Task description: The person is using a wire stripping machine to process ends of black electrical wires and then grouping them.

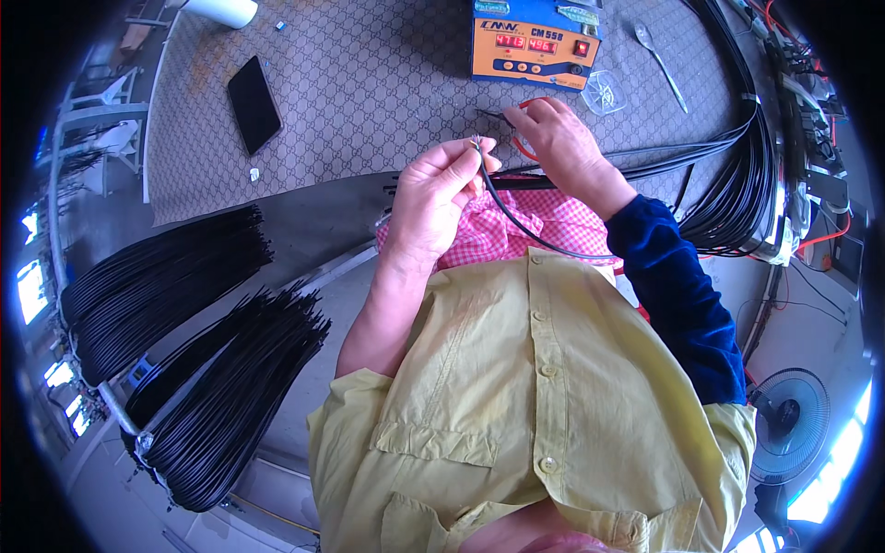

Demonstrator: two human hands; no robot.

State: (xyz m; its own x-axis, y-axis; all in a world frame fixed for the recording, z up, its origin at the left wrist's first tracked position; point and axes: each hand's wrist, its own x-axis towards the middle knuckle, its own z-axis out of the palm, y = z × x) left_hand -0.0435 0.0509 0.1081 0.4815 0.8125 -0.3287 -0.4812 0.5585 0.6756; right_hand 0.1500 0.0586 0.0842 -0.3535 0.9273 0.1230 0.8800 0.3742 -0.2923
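Left hand and right hand are both raised close together just off the near edge of the patterned table. Thumb and fingers of the left hand pinch a black cable close to its tip, where thin wire ends stick up above the fingertips. From there the cable curves down and off to the right, in front of a pink checked cloth. Closed around a red-handled tool, the right hand points its dark, narrow tip leftward, near the wire ends yet apart from them.

Toward the far side of the table sits an orange and blue box with lit red displays; a small clear dish lies just beside its right end, and a spoon-like utensil rests farther right. A dark phone lies nearer the left edge, with a white cylinder up at the far left.

Many black cables bend along the right edge and run in toward the near one. Off the near left corner hang two thick cable bundles.
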